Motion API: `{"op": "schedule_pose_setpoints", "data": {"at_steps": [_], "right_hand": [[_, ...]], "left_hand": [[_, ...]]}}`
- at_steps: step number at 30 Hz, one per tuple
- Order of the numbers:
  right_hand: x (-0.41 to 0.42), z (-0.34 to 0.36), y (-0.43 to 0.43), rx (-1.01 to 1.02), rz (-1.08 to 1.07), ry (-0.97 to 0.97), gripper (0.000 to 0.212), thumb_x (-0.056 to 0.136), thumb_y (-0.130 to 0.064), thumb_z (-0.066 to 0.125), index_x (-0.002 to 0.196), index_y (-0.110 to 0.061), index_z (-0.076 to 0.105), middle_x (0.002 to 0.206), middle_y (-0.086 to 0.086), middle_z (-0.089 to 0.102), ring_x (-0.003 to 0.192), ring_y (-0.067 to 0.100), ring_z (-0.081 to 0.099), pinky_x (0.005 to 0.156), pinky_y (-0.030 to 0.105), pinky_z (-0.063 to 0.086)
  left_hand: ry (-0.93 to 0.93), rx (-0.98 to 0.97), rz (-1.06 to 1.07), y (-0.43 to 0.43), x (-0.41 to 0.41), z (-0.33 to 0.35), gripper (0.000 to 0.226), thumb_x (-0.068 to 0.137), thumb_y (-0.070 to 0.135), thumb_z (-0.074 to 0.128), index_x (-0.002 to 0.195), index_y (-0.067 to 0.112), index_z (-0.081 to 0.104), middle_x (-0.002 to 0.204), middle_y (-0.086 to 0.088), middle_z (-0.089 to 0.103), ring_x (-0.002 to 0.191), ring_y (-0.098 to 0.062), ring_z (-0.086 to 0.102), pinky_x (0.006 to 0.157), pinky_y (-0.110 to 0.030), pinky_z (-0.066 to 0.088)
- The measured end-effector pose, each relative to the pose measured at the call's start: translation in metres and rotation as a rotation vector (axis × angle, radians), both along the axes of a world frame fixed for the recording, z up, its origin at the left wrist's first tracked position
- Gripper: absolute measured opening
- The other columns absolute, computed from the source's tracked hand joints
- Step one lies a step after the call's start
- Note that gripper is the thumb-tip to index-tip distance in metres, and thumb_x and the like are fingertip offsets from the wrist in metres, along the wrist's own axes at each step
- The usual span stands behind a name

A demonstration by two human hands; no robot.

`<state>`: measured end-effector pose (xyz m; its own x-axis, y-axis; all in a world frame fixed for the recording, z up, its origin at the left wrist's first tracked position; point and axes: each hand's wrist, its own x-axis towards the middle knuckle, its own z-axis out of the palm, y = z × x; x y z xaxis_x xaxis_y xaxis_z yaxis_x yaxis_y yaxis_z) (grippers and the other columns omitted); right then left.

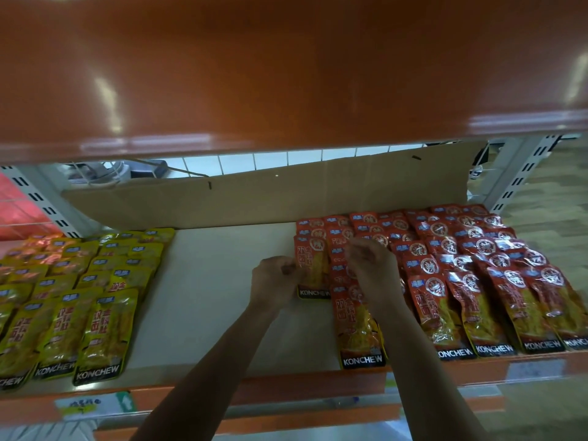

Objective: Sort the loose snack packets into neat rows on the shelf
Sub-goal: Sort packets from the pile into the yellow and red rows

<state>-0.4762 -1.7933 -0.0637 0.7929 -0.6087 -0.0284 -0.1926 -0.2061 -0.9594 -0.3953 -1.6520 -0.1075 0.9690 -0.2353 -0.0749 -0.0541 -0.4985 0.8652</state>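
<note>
Item: one red packet (313, 268), marked KONCHEW along its lower edge, laid flat on the white shelf (222, 297) at the left end of the red stock. Its left edge is pinched by the left hand (275, 281), whose fingers (291, 268) are curled together on the wrapper. The right hand (372, 268) is held just right of this packet, over the neighbouring column, with fingers curled. Whether anything is clamped there cannot be told, as the view is blurred. Right of the held packet, the red rows (477, 275) are laid in overlapping columns that run from the back of the shelf to its front lip. One further red packet (356, 329) is placed just right and nearer the front, partly under the right forearm. Well to the left of the held packet, across a bare white stretch of shelf, the yellow rows (79, 297) are stacked in the same overlapping manner. Behind the held packet a cardboard sheet (254, 198) is stood along the back. Above it, an orange upper board (286, 74) is seen. Below and to the left, a paper label (79, 405) is fixed to the front rail.
</note>
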Motion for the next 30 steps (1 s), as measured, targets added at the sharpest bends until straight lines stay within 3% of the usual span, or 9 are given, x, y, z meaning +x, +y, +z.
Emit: {"op": "schedule_pose_setpoints", "data": {"at_steps": [6,8,10,14,17,19,23,26,30], "right_hand": [[0.002,-0.003,0.000,-0.022,0.023,0.031,0.027,0.097,-0.014,0.050,0.121,-0.014,0.061,0.080,0.003,0.064,0.057,0.019,0.049,0.051,0.029,0.040],[0.001,0.000,0.001,-0.017,0.024,0.037,0.026,0.096,-0.014,0.050,0.119,-0.015,0.062,0.089,0.006,0.066,0.074,0.032,0.062,0.066,0.040,0.053],[0.001,0.001,0.001,-0.014,0.023,0.049,0.024,0.096,-0.015,0.050,0.116,-0.016,0.063,0.091,0.001,0.067,0.083,0.031,0.064,0.076,0.041,0.054],[0.005,0.000,0.001,-0.044,0.023,0.049,0.022,0.096,-0.015,0.051,0.114,-0.015,0.065,0.097,-0.002,0.067,0.085,0.013,0.062,0.073,0.034,0.053],[0.012,-0.005,0.005,-0.099,0.049,0.051,0.022,0.096,-0.017,0.052,0.114,-0.018,0.065,0.108,-0.004,0.064,0.082,-0.001,0.054,0.064,0.014,0.039],[0.018,-0.007,0.012,-0.119,0.075,0.052,0.018,0.095,-0.016,0.053,0.107,-0.018,0.067,0.104,-0.004,0.066,0.080,0.002,0.056,0.062,0.014,0.038],[0.025,-0.005,0.039,-0.125,0.114,0.032,0.017,0.094,-0.017,0.055,0.105,-0.019,0.068,0.103,-0.002,0.067,0.090,0.008,0.060,0.069,0.016,0.042],[0.034,-0.004,0.072,-0.188,0.173,0.013,0.020,0.094,-0.015,0.055,0.109,-0.015,0.067,0.105,0.001,0.068,0.084,0.007,0.060,0.062,0.008,0.040],[0.045,0.001,0.139,-0.220,0.301,-0.024,0.023,0.095,-0.014,0.054,0.115,-0.013,0.065,0.112,-0.004,0.066,0.099,0.003,0.057,0.075,0.007,0.041]], "left_hand": [[-0.120,0.191,-0.035,-0.004,-0.003,0.004,0.025,0.089,0.036,0.063,0.106,0.020,0.071,0.102,0.003,0.073,0.084,-0.007,0.067,0.060,-0.009,0.042],[-0.146,0.244,-0.034,-0.005,-0.002,0.005,0.027,0.089,0.040,0.061,0.107,0.022,0.070,0.103,0.005,0.073,0.086,-0.007,0.067,0.056,-0.006,0.038],[-0.159,0.284,-0.031,-0.007,-0.003,0.005,0.030,0.090,0.042,0.059,0.109,0.022,0.070,0.104,0.006,0.072,0.087,-0.006,0.067,0.055,-0.006,0.035],[-0.178,0.356,-0.056,-0.006,-0.005,0.007,0.028,0.091,0.040,0.057,0.108,0.021,0.070,0.102,0.006,0.072,0.076,-0.003,0.061,0.051,-0.003,0.031],[-0.171,0.390,-0.072,-0.003,-0.004,0.007,0.024,0.092,0.039,0.056,0.099,0.021,0.071,0.097,0.002,0.072,0.073,-0.007,0.062,0.056,-0.012,0.043],[-0.165,0.407,-0.060,0.003,-0.004,0.008,0.022,0.091,0.039,0.057,0.098,0.023,0.068,0.100,-0.001,0.071,0.084,-0.014,0.066,0.069,-0.024,0.050],[-0.191,0.391,-0.077,0.028,-0.004,0.014,0.040,0.091,0.041,0.058,0.123,0.018,0.062,0.115,0.000,0.067,0.099,-0.014,0.065,0.086,-0.028,0.052],[-0.271,0.381,-0.066,0.061,-0.006,0.021,0.037,0.092,0.037,0.058,0.124,0.019,0.062,0.116,-0.001,0.065,0.101,-0.016,0.062,0.087,-0.027,0.049],[-0.363,0.364,0.027,0.125,-0.010,0.030,0.036,0.091,0.033,0.058,0.123,0.017,0.062,0.115,-0.005,0.065,0.104,-0.022,0.061,0.086,-0.030,0.047]]}}
